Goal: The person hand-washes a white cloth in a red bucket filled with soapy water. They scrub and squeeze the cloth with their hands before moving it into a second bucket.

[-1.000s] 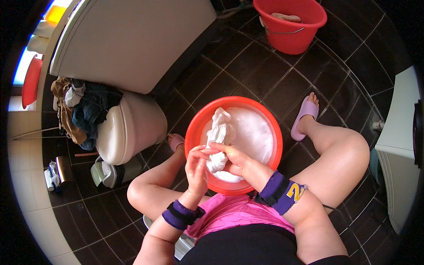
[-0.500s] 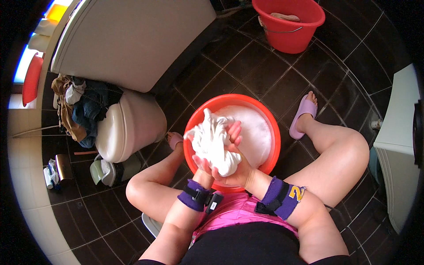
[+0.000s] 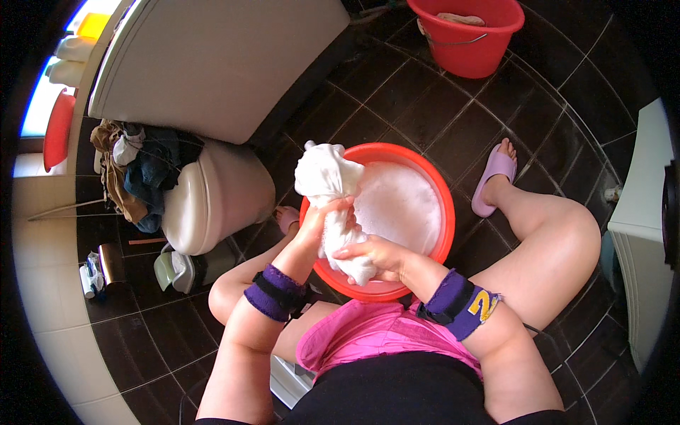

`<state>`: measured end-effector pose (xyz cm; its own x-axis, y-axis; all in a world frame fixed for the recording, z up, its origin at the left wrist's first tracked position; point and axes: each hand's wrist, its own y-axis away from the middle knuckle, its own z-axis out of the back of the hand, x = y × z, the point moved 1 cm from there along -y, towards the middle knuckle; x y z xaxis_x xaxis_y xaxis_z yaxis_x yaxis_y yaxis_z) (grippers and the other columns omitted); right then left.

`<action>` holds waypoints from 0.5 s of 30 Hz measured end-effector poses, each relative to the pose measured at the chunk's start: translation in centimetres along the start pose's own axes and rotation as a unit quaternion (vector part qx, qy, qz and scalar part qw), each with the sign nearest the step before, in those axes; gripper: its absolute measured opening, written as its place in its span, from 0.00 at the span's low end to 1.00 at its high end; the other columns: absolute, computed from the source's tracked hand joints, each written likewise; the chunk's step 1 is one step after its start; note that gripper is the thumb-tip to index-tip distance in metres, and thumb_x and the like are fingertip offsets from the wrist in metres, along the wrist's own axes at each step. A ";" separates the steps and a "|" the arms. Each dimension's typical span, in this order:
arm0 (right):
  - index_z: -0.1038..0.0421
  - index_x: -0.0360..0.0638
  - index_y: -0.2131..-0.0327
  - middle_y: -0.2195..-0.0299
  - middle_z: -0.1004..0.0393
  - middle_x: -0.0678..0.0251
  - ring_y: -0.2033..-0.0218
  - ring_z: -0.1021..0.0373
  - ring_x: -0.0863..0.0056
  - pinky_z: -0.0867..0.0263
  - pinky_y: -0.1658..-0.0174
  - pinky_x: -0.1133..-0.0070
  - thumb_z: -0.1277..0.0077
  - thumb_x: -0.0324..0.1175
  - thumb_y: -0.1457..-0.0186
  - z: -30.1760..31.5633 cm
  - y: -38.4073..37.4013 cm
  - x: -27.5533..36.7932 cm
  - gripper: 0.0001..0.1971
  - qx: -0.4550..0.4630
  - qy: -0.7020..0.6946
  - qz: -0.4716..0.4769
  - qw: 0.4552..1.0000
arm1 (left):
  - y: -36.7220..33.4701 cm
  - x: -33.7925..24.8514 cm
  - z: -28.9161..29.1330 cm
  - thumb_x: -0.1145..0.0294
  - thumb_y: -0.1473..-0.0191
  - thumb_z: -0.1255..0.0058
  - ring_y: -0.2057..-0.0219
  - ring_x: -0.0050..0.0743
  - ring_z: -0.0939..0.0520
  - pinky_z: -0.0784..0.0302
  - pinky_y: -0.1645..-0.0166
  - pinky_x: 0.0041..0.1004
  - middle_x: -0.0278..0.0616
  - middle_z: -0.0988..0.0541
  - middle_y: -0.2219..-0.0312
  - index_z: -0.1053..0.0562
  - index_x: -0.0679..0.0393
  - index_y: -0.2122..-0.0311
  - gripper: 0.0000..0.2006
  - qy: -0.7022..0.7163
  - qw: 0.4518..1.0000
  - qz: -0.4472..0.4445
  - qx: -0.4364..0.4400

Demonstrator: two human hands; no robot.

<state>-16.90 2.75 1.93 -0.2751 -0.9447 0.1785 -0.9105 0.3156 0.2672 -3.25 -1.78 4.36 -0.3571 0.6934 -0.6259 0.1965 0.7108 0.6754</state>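
Observation:
A wet white cloth [image 3: 327,171], bunched and twisted, is held above the left side of a red basin [image 3: 444,212]. My left hand [image 3: 327,214] wraps round its middle, with a rounded bulge of fabric beyond the fist. Lower down, my right hand [image 3: 379,256] grips the near end of the cloth, and a short tail hangs by the basin's near rim. White suds [image 3: 398,205] cover the water in the basin. Which garment the cloth is, I cannot tell.
A red bucket [image 3: 467,53] with a cloth inside stands at the far right. On the left, clothes [image 3: 152,166] are heaped on a white toilet [image 3: 205,202]. A small bin [image 3: 180,273] sits below it. The basin stands between my legs on dark tiles.
The cloth lay bunched across both open palms; now both hands are closed round it. My left hand has moved forward along it, and the bundle is stretched longer, toward the far left.

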 end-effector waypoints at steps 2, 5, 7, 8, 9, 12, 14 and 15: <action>0.37 0.39 0.56 0.68 0.30 0.63 0.70 0.30 0.76 0.33 0.73 0.80 0.45 0.31 0.51 0.2 -0.6 -0.3 0.19 -0.087 0.117 0.077 0.986 | -0.1 -0.3 -0.8 0.70 0.54 0.46 0.79 0.26 0.28 0.30 0.72 0.29 0.38 0.29 0.80 0.31 0.62 0.68 0.09 -0.169 0.979 -0.032 -0.106; 0.36 0.37 0.57 0.69 0.29 0.64 0.69 0.31 0.75 0.34 0.67 0.78 0.46 0.24 0.56 1.8 -2.8 -1.5 0.20 -0.139 0.183 0.167 0.959 | -1.8 1.2 0.0 0.73 0.56 0.46 0.76 0.30 0.25 0.28 0.70 0.30 0.40 0.27 0.78 0.30 0.63 0.64 0.12 -0.267 0.941 -0.135 -0.156; 0.35 0.33 0.58 0.68 0.28 0.59 0.66 0.30 0.70 0.34 0.64 0.76 0.46 0.24 0.60 2.2 -2.9 -1.3 0.21 -0.162 0.253 0.174 0.938 | -2.4 1.8 0.5 0.72 0.56 0.47 0.73 0.30 0.24 0.29 0.68 0.29 0.41 0.25 0.74 0.29 0.63 0.60 0.15 -0.347 0.902 -0.193 -0.170; 0.35 0.33 0.58 0.68 0.28 0.59 0.66 0.30 0.70 0.34 0.64 0.76 0.46 0.24 0.60 2.4 -3.0 -1.3 0.21 -0.161 0.249 0.174 0.939 | -2.6 2.3 0.9 0.72 0.56 0.47 0.73 0.30 0.24 0.29 0.68 0.29 0.41 0.25 0.74 0.29 0.63 0.60 0.15 -0.349 0.901 -0.191 -0.171; 0.35 0.32 0.60 0.68 0.28 0.57 0.66 0.30 0.70 0.34 0.64 0.76 0.45 0.26 0.61 2.9 -3.2 -1.4 0.20 -0.183 0.293 0.144 0.927 | -2.7 2.4 0.4 0.71 0.56 0.47 0.71 0.31 0.24 0.29 0.67 0.30 0.43 0.24 0.72 0.29 0.63 0.59 0.16 -0.419 0.866 -0.203 -0.181; 0.38 0.31 0.56 0.66 0.27 0.53 0.67 0.28 0.67 0.34 0.63 0.75 0.43 0.31 0.62 4.5 -3.9 -2.1 0.27 -0.212 0.328 0.116 0.913 | -3.5 2.7 -0.3 0.69 0.55 0.48 0.68 0.35 0.22 0.29 0.63 0.33 0.48 0.22 0.68 0.28 0.64 0.59 0.17 -0.512 0.813 -0.193 -0.197; 0.48 0.31 0.48 0.64 0.27 0.48 0.65 0.28 0.60 0.34 0.61 0.71 0.42 0.35 0.60 2.9 -3.0 -2.0 0.37 -0.358 0.365 0.164 0.843 | -3.6 3.2 0.6 0.68 0.54 0.48 0.68 0.39 0.22 0.29 0.62 0.34 0.48 0.21 0.69 0.28 0.63 0.59 0.16 -0.487 0.821 -0.182 -0.236; 0.48 0.31 0.48 0.64 0.27 0.48 0.65 0.28 0.60 0.34 0.61 0.71 0.42 0.35 0.60 2.6 -2.8 -2.1 0.37 -0.359 0.365 0.164 0.843 | -3.7 3.6 1.0 0.68 0.54 0.48 0.68 0.39 0.22 0.29 0.62 0.34 0.48 0.21 0.69 0.28 0.63 0.59 0.16 -0.487 0.821 -0.182 -0.235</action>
<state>-14.58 3.66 -1.68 0.0259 -0.5726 0.8194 -0.3290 0.7692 0.5479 -4.37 -1.85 -0.76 0.6311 0.3740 -0.6796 -0.2175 0.9263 0.3078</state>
